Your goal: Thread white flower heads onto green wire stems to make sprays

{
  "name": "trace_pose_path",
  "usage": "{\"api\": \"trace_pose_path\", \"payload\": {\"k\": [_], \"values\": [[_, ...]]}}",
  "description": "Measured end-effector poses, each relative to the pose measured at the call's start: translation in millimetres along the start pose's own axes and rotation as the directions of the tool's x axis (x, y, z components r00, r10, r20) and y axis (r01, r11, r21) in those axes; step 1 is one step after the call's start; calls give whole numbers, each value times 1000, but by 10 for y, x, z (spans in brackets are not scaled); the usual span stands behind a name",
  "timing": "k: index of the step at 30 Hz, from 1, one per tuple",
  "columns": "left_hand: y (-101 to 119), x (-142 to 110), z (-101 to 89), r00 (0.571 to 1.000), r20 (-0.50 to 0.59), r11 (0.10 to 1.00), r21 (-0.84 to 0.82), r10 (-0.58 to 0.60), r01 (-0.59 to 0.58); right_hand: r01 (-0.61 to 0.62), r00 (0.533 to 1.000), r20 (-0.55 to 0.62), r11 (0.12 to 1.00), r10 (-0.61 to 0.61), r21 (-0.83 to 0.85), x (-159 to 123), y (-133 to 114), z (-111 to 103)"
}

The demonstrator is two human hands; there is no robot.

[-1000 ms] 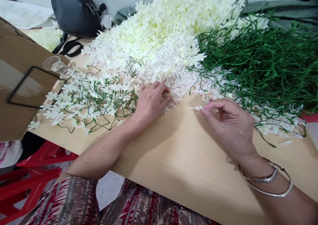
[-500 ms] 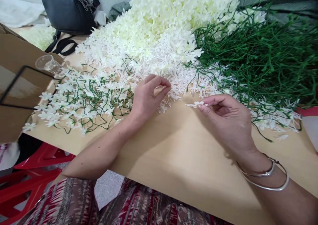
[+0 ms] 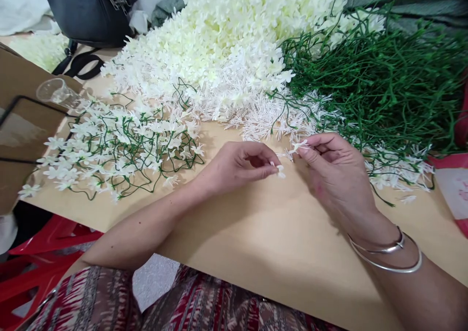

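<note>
My left hand (image 3: 246, 167) pinches a small white artificial flower (image 3: 280, 171) at its fingertips, low over the table. Facing it, a short gap away, my right hand (image 3: 334, 175) is closed on a white artificial flower with thin white stamens (image 3: 297, 146), held between thumb and forefinger. Just beyond both hands lie many loose white stamens (image 3: 261, 121). Behind them rises a big heap of cream-white flower heads (image 3: 226, 33). Left of my left hand spreads a pile of white flowers on green stems (image 3: 124, 146).
A large tangle of green plastic stems (image 3: 383, 82) fills the right side. At the left stand a cardboard box (image 3: 25, 126) and a clear plastic cup (image 3: 54, 94) on its side. A black bag (image 3: 89, 14) sits at the back left. Red stools (image 3: 40, 262) are below the table (image 3: 270, 253).
My left hand has moved right and nearer, away from the stamens, and now holds a small white flower close to my right hand. The right hand's flower is tilted up more.
</note>
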State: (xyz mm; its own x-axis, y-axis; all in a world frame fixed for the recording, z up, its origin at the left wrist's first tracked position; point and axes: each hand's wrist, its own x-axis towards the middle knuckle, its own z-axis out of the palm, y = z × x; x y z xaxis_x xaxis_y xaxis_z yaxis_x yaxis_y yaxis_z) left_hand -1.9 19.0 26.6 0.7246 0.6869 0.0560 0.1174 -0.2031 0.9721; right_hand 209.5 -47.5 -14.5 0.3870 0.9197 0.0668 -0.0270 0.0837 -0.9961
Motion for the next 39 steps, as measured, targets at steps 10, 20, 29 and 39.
{"api": "trace_pose_path", "payload": {"k": [10, 20, 29, 39], "values": [[-43, 5, -15, 1000, -24, 997, 74, 7, -5, 15, 999, 42, 1000, -15, 2, 26, 42, -60], [-101, 66, -35, 978, -135, 959, -255, -162, 123, 39, 998, 43, 999, -39, -8, 38, 84, -59], [11, 41, -118, 973, -232, 993, -112, -1, -26, 20, 1000, 16, 999, -20, 33, 35, 47, -18], [133, -34, -214, 965, 256, 877, 449, 56, -170, 31, 999, -16, 999, -30, 13, 61, 86, 8]]}}
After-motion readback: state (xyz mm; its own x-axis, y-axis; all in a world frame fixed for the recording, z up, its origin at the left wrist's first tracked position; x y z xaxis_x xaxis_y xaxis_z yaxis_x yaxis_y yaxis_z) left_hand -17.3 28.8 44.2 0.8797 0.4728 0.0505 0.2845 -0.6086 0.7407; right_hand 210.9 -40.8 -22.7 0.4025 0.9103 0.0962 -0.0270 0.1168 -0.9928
